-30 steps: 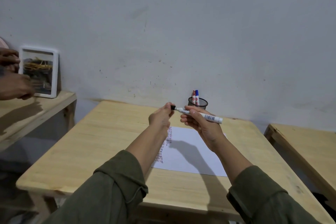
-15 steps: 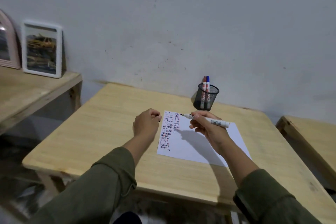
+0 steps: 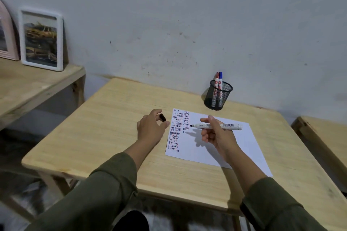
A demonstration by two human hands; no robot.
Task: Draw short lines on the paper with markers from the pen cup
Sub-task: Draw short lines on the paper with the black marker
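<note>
A white sheet of paper point(image 3: 234, 148) lies on the wooden table point(image 3: 112, 137), with columns of short red, blue and black lines down its left side. My right hand point(image 3: 216, 135) holds a white marker point(image 3: 229, 126) level above the paper, its black tip pointing left near the second column. My left hand point(image 3: 150, 129) hovers just left of the paper and pinches the black marker cap point(image 3: 162, 117) between its fingertips. A black mesh pen cup point(image 3: 217, 97) stands behind the paper near the wall, holding a red marker point(image 3: 217, 80) and a blue marker point(image 3: 220, 79).
A lower wooden bench point(image 3: 33, 84) on the left carries a white picture frame point(image 3: 41, 39) and a pink arched frame point(image 3: 5, 32) leaning on the wall. Another wooden surface point(image 3: 323, 137) stands at the right. The wall runs close behind the table.
The cap has come off the marker and stays in my left hand. Both hands have dropped from in front of the cup to the paper and moved apart. The view has tilted down.
</note>
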